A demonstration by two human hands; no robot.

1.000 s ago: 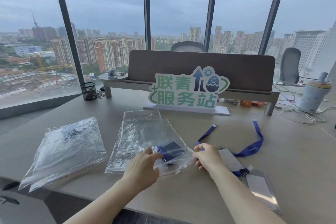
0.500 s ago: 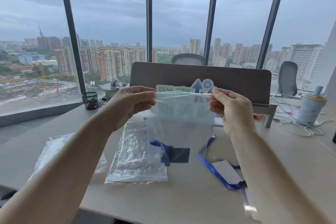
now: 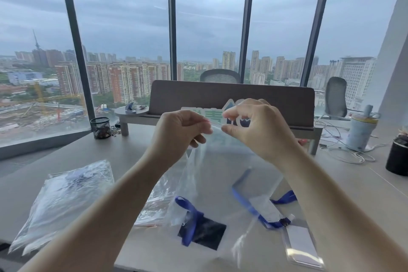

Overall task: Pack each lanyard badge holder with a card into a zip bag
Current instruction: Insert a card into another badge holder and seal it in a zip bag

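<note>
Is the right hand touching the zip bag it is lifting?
Touching. The head view shows the right hand pinching the zip bag at its top edge, which hangs from the fingers.

A: How many zip bags do you count?
B: One held zip bag (image 3: 223, 174) up in the air, a flat stack (image 3: 154, 203) under it and a heap of bags (image 3: 66, 196) on the counter (image 3: 344, 185); the number in either, I cannot tell.
A: Badge holders?
B: Two: a dark badge holder (image 3: 204, 235) inside the lifted bag, a clear badge holder (image 3: 301, 244) lying outside it. Two blue lanyards, one on each.
A: Hands?
B: Two, the left hand (image 3: 178, 132) and the right hand (image 3: 254, 126).
A: Chairs?
B: Two behind the divider.
</note>
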